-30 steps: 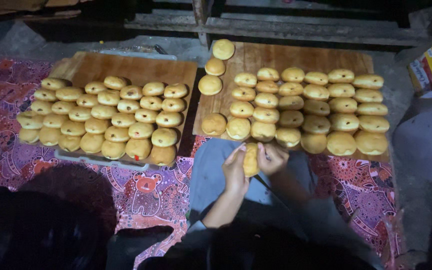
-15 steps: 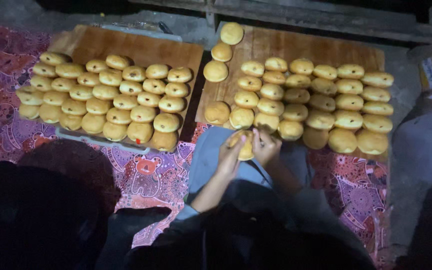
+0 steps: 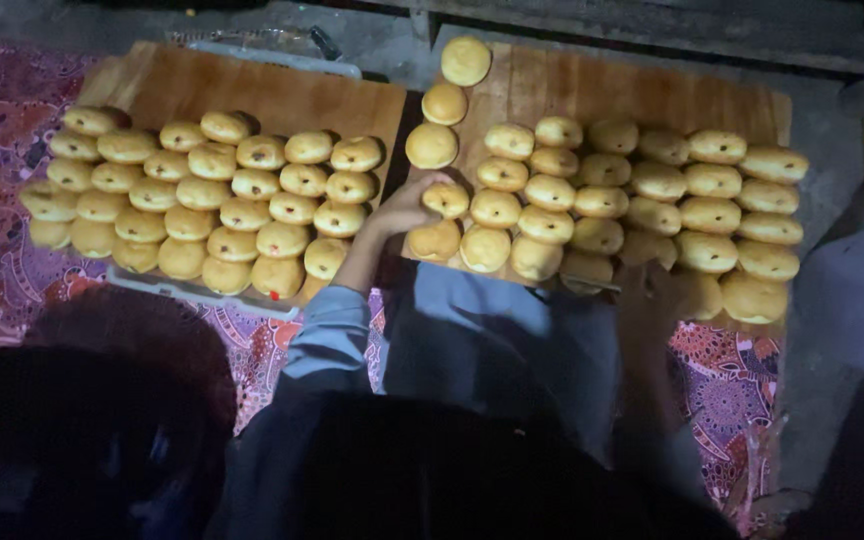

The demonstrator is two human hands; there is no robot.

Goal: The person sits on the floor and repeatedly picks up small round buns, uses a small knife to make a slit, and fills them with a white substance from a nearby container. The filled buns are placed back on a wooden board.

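Left board [image 3: 252, 95] carries packed rows of buns; the left hand [image 3: 407, 205], which held a bun over the lap a moment ago, now grips that bun [image 3: 446, 198] on the right board [image 3: 642, 95]; right hand [image 3: 652, 290] (dim) grip indiscernible

A second ago both hands were held together over the lap, gripping one round golden-yellow bun [image 3: 445, 198] between them, below the near edge of the right-hand wooden board [image 3: 652, 95]. Now the left hand [image 3: 402, 208] has gone forward to that board's near left corner and its fingers hold the bun there against the rows. The right hand [image 3: 652, 295] has parted from it and lies in shadow at the board's near edge, its grip too dark to make out.
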